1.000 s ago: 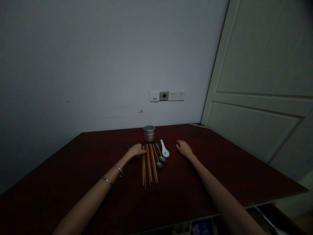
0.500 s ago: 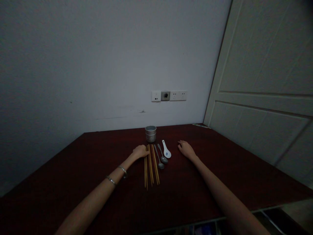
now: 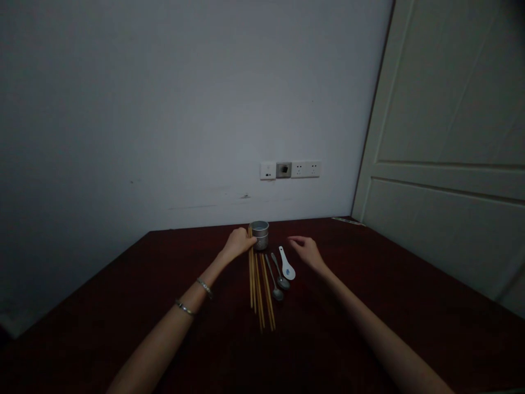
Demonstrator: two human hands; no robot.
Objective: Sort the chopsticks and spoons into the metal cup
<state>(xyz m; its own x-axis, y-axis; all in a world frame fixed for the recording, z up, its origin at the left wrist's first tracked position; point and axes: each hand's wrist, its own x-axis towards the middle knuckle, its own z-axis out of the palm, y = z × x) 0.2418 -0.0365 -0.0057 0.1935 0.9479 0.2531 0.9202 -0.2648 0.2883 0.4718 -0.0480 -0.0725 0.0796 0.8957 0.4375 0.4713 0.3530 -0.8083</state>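
Observation:
My left hand [image 3: 238,243] is closed round the upper ends of a pair of wooden chopsticks [image 3: 251,279], just left of a silver metal cup [image 3: 261,241]. More wooden chopsticks [image 3: 268,298] lie side by side on the table, pointing toward me. To their right are two metal spoons, a smaller one [image 3: 278,295] and a larger one [image 3: 283,283]. A white ceramic spoon [image 3: 288,270] with a blue mark lies beyond them. My right hand [image 3: 308,253] holds nothing and hovers near the white spoon's handle, fingers stretched to the left.
The dark red table [image 3: 184,273] meets a pale wall [image 3: 184,109] at the back. Sockets and switches [image 3: 305,169] sit on the wall above the cup. A white panelled door [image 3: 443,126] stands along the right side.
My left hand has lifted the pair of chopsticks and brought it up beside the cup. My right hand has moved off the table toward the white spoon. The view has tilted slightly.

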